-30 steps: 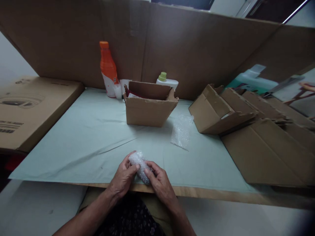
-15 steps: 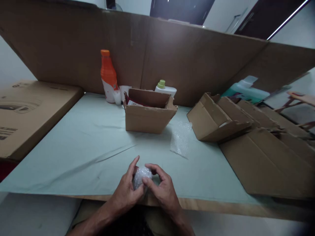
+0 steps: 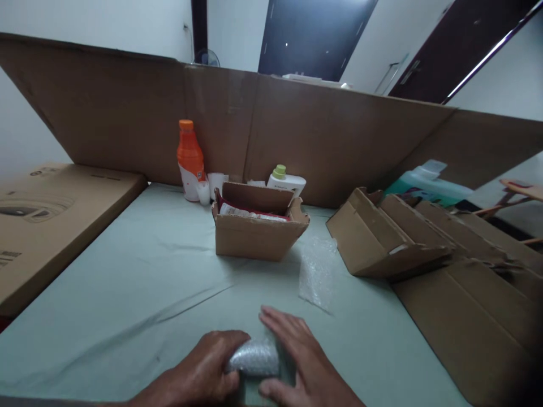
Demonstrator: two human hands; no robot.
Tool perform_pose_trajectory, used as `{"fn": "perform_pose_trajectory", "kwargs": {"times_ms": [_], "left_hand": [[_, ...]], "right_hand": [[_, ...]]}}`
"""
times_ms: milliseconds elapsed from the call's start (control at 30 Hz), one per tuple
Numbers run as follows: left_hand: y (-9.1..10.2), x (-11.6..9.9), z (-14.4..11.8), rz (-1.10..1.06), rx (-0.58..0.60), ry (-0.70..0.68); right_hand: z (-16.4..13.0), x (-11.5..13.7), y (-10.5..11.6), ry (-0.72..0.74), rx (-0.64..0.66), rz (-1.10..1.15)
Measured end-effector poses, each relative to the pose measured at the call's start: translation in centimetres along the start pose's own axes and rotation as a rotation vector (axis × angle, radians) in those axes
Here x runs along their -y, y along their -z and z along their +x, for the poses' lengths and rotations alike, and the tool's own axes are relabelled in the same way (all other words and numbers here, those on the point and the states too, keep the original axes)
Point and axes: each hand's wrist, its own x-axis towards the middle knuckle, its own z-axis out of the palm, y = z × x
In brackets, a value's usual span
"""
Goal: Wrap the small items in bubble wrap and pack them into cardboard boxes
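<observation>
A small bundle rolled in bubble wrap (image 3: 257, 359) lies sideways near the front of the green-covered table; what is inside cannot be made out. My left hand (image 3: 208, 362) is closed around its left end, thumb on the near side and fingers over the far side. Beyond the right end, my right hand (image 3: 302, 357) is open, thumb and fingers apart; whether it touches the wrap is hard to tell. A flat piece of bubble wrap (image 3: 317, 274) rests further back on the cloth.
An open cardboard box (image 3: 257, 240) with things in it stands mid-table. Behind are an orange bottle (image 3: 190, 158) and a white bottle with green cap (image 3: 286, 180). Several cardboard boxes (image 3: 462, 316) fill the right. A large flat carton (image 3: 63, 226) lies left; a cardboard wall (image 3: 322, 135) rises behind.
The wrapped bundle has turned from end-on to lying sideways. My right hand has let go and spread its fingers, while my left grips the left end. The view has tilted up.
</observation>
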Motion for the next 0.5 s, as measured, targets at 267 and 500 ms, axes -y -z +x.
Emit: {"fn": "perform_pose_trajectory", "kwargs": {"times_ms": [267, 500], "left_hand": [[7.3, -4.9, 2.7, 0.366, 0.079, -0.341], [17.5, -10.5, 11.1, 0.838, -0.418, -0.463]], "right_hand": [[1.1, -1.7, 2.5, 0.120, -0.045, -0.089], [6.0, 0.6, 13.9, 0.078, -0.376, -0.080]]}}
